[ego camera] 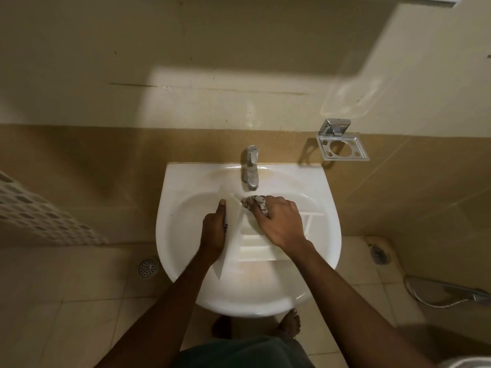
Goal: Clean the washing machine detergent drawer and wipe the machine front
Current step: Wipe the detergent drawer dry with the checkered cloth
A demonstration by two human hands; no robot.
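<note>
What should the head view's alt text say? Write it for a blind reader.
Over a white sink, the left hand holds a white detergent drawer by its front panel while the right hand grips a patterned cloth against it, below a chrome tap.

Left hand (214,227): thumb toward 12 o'clock, gripping drawer (252,252)
Right hand (279,221): fingers curled toward 10 o'clock, clutching cloth (256,201)

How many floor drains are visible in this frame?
2. One floor drain is on the tiles just left of the sink, by its lower-left rim. The other is on the right, near the wall. More may be hidden under the sink.
</note>
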